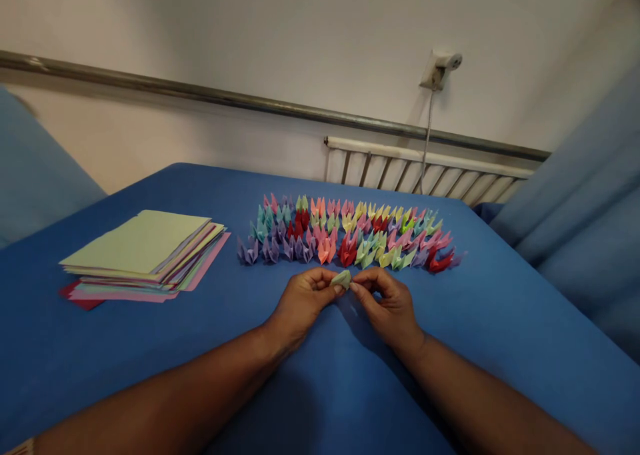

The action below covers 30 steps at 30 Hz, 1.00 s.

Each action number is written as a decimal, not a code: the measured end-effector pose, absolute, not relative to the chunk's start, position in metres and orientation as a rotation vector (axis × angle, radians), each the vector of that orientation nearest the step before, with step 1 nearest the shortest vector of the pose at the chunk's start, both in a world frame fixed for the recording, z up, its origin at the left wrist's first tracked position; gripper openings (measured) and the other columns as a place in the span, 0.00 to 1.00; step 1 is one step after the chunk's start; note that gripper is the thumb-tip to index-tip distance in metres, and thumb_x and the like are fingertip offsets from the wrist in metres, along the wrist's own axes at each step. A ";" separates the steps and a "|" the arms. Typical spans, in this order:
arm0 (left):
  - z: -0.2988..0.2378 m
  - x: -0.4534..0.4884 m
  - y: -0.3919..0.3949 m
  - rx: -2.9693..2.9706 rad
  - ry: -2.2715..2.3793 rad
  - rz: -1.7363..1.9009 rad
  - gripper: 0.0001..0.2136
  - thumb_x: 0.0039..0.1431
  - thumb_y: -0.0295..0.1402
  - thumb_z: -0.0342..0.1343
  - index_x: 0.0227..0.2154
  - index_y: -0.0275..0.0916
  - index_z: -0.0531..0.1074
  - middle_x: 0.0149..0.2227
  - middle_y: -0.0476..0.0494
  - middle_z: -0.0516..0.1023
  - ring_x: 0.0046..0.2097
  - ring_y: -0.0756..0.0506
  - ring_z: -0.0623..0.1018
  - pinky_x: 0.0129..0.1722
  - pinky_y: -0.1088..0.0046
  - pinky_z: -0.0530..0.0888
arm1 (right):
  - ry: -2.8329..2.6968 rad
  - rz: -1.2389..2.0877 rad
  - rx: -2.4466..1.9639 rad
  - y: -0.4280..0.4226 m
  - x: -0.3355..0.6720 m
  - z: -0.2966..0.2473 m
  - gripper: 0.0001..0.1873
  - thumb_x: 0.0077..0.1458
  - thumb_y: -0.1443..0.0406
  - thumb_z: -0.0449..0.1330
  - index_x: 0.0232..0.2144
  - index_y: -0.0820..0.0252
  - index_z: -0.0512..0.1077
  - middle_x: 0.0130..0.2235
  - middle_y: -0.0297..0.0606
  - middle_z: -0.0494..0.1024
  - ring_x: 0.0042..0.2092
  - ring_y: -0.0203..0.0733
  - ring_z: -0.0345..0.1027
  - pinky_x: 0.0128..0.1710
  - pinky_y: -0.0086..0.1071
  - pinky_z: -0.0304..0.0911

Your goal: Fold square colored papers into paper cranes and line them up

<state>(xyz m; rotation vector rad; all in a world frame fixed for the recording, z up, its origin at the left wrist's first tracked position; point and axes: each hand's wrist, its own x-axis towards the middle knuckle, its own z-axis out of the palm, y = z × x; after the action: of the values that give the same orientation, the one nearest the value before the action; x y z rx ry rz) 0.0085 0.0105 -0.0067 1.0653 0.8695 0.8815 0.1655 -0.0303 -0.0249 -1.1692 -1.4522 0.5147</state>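
Observation:
Between my two hands is a small folded piece of pale green paper point(343, 280), held a little above the blue table. My left hand point(306, 302) pinches it from the left, thumb and fingers closed on it. From the other side my right hand point(389, 303) is closed, with its thumb and index fingertips at the paper's right edge. Just beyond the hands stand several rows of folded paper cranes point(327, 247) in purple, teal, red, pink, yellow and green. The fingers partly cover the green paper, so its full shape is hidden.
A stack of coloured paper sheets point(140, 242) lies at the left on the blue-covered table point(200, 375), pale green on top. Behind are a wall rail point(225, 96), a white radiator point(380, 162) and a socket with a cord point(436, 72). Blue curtains point(590, 195) hang at the sides.

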 end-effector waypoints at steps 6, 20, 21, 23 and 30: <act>-0.003 0.010 0.008 1.106 0.853 0.882 0.09 0.45 0.31 0.67 0.32 0.37 0.77 0.31 0.49 0.80 0.34 0.50 0.77 0.38 0.75 0.72 | -1.454 0.536 -1.173 -0.030 0.167 -0.024 0.04 0.57 0.64 0.59 0.33 0.56 0.73 0.28 0.33 0.75 0.29 0.37 0.68 0.31 0.31 0.64; -0.005 0.007 0.013 1.262 0.863 0.866 0.08 0.48 0.32 0.63 0.33 0.37 0.78 0.30 0.50 0.79 0.33 0.50 0.75 0.36 0.76 0.70 | -1.547 0.476 -1.065 -0.031 0.168 -0.016 0.05 0.59 0.66 0.56 0.33 0.55 0.73 0.31 0.34 0.72 0.31 0.36 0.67 0.32 0.31 0.63; -0.005 0.006 0.013 1.270 0.856 0.860 0.08 0.48 0.32 0.63 0.33 0.37 0.78 0.30 0.50 0.79 0.33 0.50 0.75 0.36 0.76 0.70 | -1.548 0.488 -1.063 -0.031 0.168 -0.015 0.05 0.59 0.66 0.56 0.34 0.55 0.73 0.30 0.34 0.72 0.30 0.36 0.67 0.32 0.31 0.63; -0.004 0.006 0.014 1.291 0.845 0.849 0.08 0.49 0.32 0.63 0.33 0.37 0.77 0.30 0.50 0.79 0.33 0.50 0.75 0.36 0.76 0.70 | -1.548 0.508 -1.063 -0.032 0.168 -0.015 0.06 0.60 0.66 0.55 0.34 0.55 0.73 0.29 0.33 0.71 0.30 0.36 0.67 0.32 0.31 0.62; -0.007 0.004 0.016 1.352 0.821 0.836 0.07 0.50 0.33 0.62 0.32 0.36 0.77 0.30 0.49 0.78 0.33 0.50 0.75 0.36 0.75 0.69 | -1.584 0.479 -1.054 -0.031 0.167 -0.015 0.07 0.59 0.68 0.56 0.36 0.56 0.74 0.31 0.34 0.73 0.31 0.36 0.67 0.33 0.31 0.62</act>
<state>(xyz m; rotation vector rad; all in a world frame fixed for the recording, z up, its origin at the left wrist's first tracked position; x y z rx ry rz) 0.0035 0.0156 -0.0066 1.3523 0.8215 0.8358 0.1672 -0.0313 -0.0153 -1.0544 -1.5842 0.4790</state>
